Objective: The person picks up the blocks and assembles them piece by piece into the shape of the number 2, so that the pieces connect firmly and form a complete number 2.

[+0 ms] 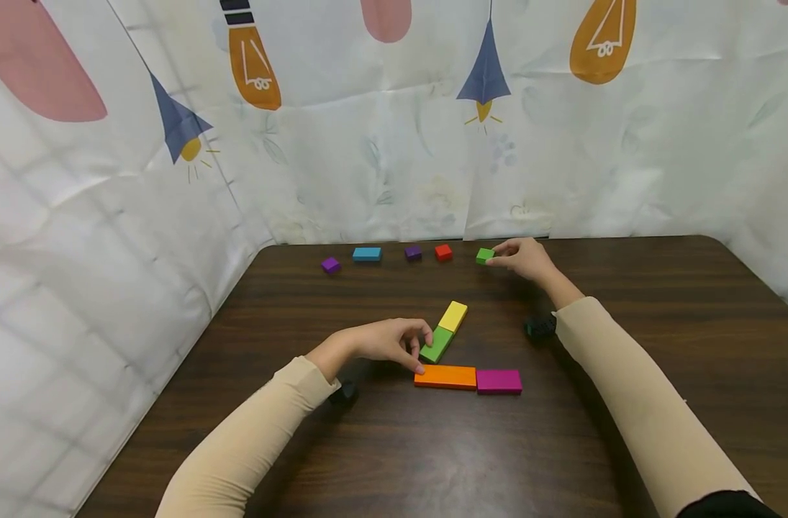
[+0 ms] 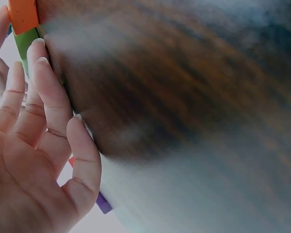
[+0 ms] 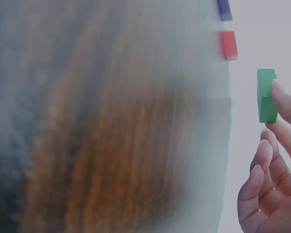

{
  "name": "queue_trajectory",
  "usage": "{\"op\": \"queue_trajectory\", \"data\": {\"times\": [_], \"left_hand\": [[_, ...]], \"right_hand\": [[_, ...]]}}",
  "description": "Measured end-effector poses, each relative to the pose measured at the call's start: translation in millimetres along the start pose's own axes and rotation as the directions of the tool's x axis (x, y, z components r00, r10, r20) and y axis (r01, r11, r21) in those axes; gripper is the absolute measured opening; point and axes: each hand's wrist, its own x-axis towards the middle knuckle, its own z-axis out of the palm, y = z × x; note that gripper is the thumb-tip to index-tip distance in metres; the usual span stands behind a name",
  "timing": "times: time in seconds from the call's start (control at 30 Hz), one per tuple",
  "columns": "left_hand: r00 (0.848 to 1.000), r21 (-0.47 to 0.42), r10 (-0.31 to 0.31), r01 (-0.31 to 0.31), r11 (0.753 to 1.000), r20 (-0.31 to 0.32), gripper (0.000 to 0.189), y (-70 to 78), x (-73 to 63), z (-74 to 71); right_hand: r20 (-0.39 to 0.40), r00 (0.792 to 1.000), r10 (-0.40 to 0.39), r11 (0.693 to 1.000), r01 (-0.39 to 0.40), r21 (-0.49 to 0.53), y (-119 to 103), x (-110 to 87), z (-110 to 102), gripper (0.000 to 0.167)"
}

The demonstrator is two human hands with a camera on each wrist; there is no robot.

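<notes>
In the left wrist view, the top edge cuts off the orange block (image 2: 24, 17) above the fingers of the left hand (image 2: 34, 160), the fingertips hide part of the green block (image 2: 24, 43), and the table (image 2: 150, 87) to their right is blurred. In the right wrist view, the right edge cuts off the right hand (image 3: 276, 194), a fingertip hides part of the held green block (image 3: 265, 97), the top edge cuts off the purple block (image 3: 224, 8) above the fingers, and the table to their left is blurred.
</notes>
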Motion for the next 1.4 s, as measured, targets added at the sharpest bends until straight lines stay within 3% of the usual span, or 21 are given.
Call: {"op": "queue_trajectory", "data": {"times": [0.37, 0.67, 0.83, 1.07, 1.4], "left_hand": [[1.000, 0.008, -0.005, 0.005, 1.000, -0.001, 0.036, 0.9, -0.1, 0.1], [1.000, 0.017, -0.005, 0.005, 1.000, 0.002, 0.036, 1.1, 0.2, 0.4], [1.000, 0.013, -0.007, 0.007, 1.000, 0.005, 0.037, 2.0, -0.4, -0.1], [1.000, 0.012, -0.008, 0.008, 1.000, 0.001, 0.036, 0.3, 0.1, 0.8], [1.000, 0.009, -0.003, 0.003, 1.000, 0.004, 0.036, 1.5, -0.4, 1.1]], "right_hand": [[-0.025, 0.998, -0.066, 0.998, 0.065, -0.016, -6, -12.4, 5, 0.044], [-0.034, 0.997, -0.075, 0.997, 0.075, 0.001, -4, -19.5, 6, 0.041], [0.011, 0.996, -0.088, 0.995, 0.087, 0.040, -8, -25.0, 8, 0.042], [0.122, 0.992, -0.025, 0.991, 0.008, 0.135, -15, -31.3, 13, 0.046], [0.161, 0.985, -0.059, 0.991, 0.039, 0.125, -19, -33.8, 24, 0.041]]}}
